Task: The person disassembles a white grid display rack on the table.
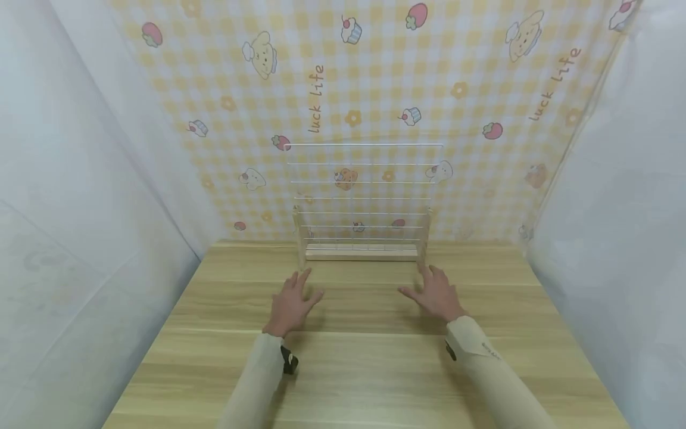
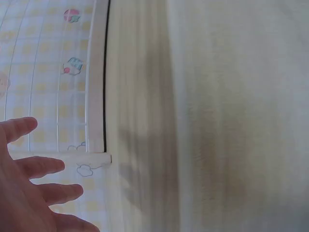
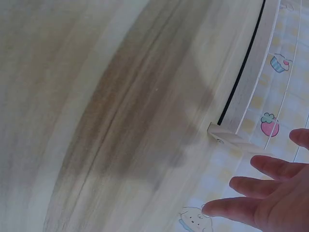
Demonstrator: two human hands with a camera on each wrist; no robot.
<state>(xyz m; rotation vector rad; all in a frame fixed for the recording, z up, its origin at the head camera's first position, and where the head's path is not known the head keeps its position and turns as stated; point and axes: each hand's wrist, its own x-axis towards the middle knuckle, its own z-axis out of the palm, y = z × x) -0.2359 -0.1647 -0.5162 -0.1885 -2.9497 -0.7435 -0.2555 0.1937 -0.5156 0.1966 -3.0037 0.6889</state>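
A white wire grid rack (image 1: pixel 364 190) on a pale wooden base (image 1: pixel 361 254) stands upright at the back of the wooden table (image 1: pixel 364 369). My left hand (image 1: pixel 293 301) hovers just in front of the rack's left foot, fingers spread and holding nothing. On the other side my right hand (image 1: pixel 436 293) is spread the same way before the right foot. The left wrist view has my left hand (image 2: pixel 34 188) beside the base's end (image 2: pixel 94 158). In the right wrist view my right hand (image 3: pixel 270 191) reaches near the base's other end (image 3: pixel 227 136).
A yellow checked cartoon backdrop (image 1: pixel 375 89) hangs behind the rack. White fabric walls (image 1: pixel 69 196) close in the table on the left and right. Beige sleeves (image 1: pixel 493 369) cover both forearms.
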